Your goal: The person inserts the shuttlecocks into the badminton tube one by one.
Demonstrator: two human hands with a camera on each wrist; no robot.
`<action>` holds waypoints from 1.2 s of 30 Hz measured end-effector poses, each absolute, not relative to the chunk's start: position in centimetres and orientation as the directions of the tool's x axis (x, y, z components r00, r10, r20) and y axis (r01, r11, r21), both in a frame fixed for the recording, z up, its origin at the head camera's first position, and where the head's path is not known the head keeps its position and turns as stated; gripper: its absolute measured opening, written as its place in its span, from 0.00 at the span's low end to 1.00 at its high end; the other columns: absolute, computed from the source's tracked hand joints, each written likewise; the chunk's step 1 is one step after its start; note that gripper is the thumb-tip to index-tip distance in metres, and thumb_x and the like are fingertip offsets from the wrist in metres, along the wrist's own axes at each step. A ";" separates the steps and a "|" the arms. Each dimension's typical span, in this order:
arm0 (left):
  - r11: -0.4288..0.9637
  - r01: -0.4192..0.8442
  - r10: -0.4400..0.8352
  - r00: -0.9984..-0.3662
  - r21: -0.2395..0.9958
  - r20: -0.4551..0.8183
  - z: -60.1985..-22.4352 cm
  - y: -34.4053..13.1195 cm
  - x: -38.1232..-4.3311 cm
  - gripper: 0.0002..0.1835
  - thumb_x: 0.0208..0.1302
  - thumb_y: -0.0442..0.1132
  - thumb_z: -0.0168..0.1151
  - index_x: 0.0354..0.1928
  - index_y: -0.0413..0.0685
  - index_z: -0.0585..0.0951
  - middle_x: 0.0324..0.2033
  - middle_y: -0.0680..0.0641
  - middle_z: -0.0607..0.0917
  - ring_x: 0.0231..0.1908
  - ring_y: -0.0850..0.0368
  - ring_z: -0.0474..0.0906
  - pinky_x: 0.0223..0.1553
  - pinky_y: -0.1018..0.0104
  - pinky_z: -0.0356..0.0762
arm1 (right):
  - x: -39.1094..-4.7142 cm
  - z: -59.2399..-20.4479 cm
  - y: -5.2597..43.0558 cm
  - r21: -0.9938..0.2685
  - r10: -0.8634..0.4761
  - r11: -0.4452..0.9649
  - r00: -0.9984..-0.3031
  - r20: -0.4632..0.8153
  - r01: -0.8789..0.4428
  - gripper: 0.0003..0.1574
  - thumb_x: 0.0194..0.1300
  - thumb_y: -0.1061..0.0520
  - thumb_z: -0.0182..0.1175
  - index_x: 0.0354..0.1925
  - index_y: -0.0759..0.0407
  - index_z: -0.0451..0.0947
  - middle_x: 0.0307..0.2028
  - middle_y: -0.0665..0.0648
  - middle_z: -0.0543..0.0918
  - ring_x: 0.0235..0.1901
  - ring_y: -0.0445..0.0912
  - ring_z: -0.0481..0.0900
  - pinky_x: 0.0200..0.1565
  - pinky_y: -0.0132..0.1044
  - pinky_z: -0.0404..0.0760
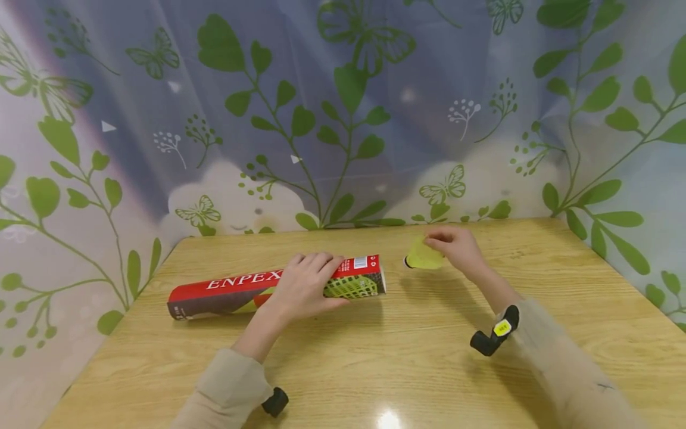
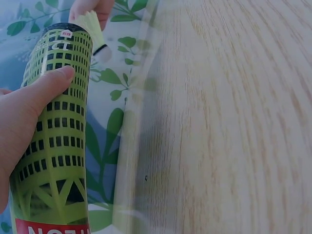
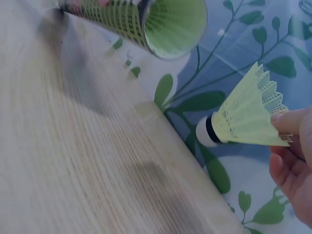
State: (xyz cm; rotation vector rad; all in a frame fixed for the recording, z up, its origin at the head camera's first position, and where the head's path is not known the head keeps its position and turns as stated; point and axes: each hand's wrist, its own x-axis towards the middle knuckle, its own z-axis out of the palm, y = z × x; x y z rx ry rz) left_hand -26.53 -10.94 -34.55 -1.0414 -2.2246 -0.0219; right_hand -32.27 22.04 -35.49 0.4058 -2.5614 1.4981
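My left hand point(image 1: 308, 285) grips a red and green printed shuttlecock tube point(image 1: 225, 292) lying roughly sideways, its right end raised off the table. In the left wrist view the thumb point(image 2: 53, 85) presses along the tube's green netted print. The tube's end facing right is uncapped, and yellow-green skirts show inside the tube point(image 3: 175, 24) in the right wrist view. My right hand point(image 1: 455, 247) pinches a yellow shuttlecock point(image 3: 248, 114) by its skirt's rim. The shuttlecock's white, black-banded cork points toward the tube's opening, a short gap apart from it.
A light wooden table point(image 1: 407, 363) lies beneath both hands. Behind it hangs a curtain point(image 1: 429, 119) with green leaves and butterflies, meeting the table's back edge. Black wrist devices point(image 1: 495, 333) sit at both sleeves.
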 end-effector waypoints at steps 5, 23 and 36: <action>0.683 0.684 0.678 -0.464 -0.255 0.570 -34.5 -10.9 -26.5 0.41 0.39 0.64 0.71 0.53 0.45 0.77 0.43 0.47 0.80 0.42 0.51 0.78 0.42 0.53 0.73 | -30.8 -34.9 21.8 -0.854 -0.177 0.412 -0.947 0.268 -0.319 0.17 0.62 0.58 0.60 0.45 0.70 0.78 0.40 0.63 0.81 0.33 0.40 0.78 0.35 0.33 0.77; 0.683 0.683 0.679 -0.465 -0.258 0.568 -34.4 -10.7 -26.4 0.41 0.38 0.64 0.71 0.53 0.45 0.77 0.43 0.47 0.80 0.42 0.51 0.77 0.41 0.54 0.73 | -28.2 -35.4 18.3 -0.945 -0.237 0.142 -0.937 0.256 -0.294 0.10 0.59 0.67 0.60 0.39 0.73 0.74 0.29 0.49 0.82 0.30 0.41 0.81 0.38 0.41 0.80; 0.667 0.694 0.687 -0.432 -0.271 0.584 -34.5 -10.7 -26.4 0.41 0.38 0.64 0.71 0.52 0.44 0.77 0.42 0.47 0.79 0.41 0.51 0.77 0.40 0.54 0.73 | -28.3 -36.0 16.1 -0.934 -0.247 0.188 -0.935 0.255 -0.305 0.10 0.59 0.69 0.57 0.39 0.76 0.75 0.28 0.51 0.79 0.23 0.39 0.72 0.27 0.33 0.74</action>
